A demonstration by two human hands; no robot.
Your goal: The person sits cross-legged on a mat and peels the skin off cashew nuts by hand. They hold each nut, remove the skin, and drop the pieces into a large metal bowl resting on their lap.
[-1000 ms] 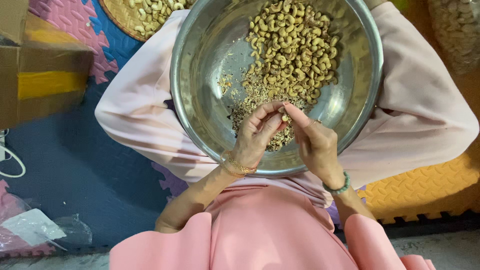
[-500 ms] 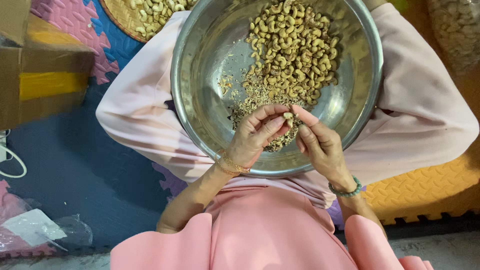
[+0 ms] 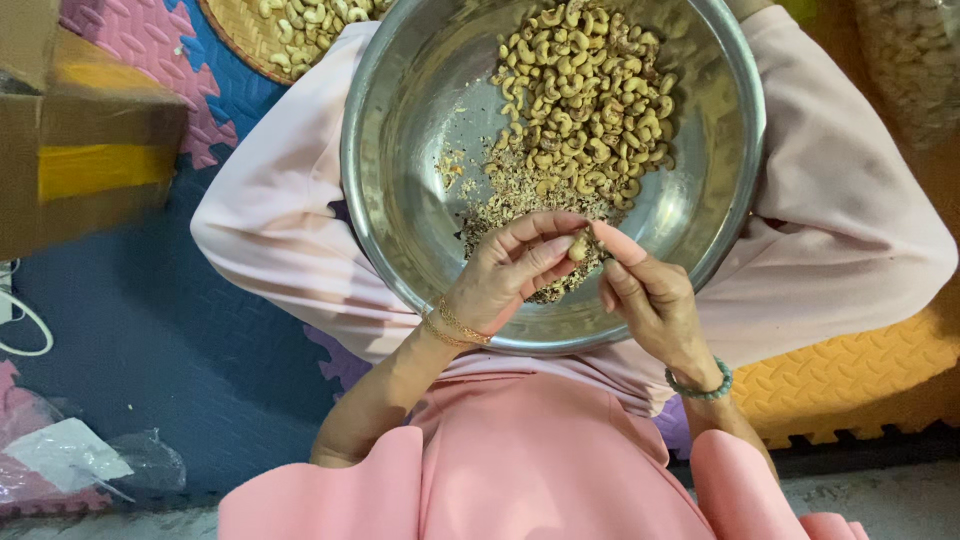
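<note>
A cashew [image 3: 578,246] was pinched between the fingertips of the left hand [image 3: 510,275] and right hand [image 3: 645,295], over the near side of the steel bowl [image 3: 400,150]; peeling seemed in hand, calling next for a careful rub. A brown cardboard box [image 3: 80,140] with a yellow band stood far left.

Left hand [image 3: 510,275] and right hand [image 3: 650,295] meet over the near side of a steel bowl [image 3: 400,130], pinching one cashew [image 3: 578,245] between fingertips. Cashew heap [image 3: 590,90] lies beyond them; husk crumbs [image 3: 510,195] just beside.
</note>
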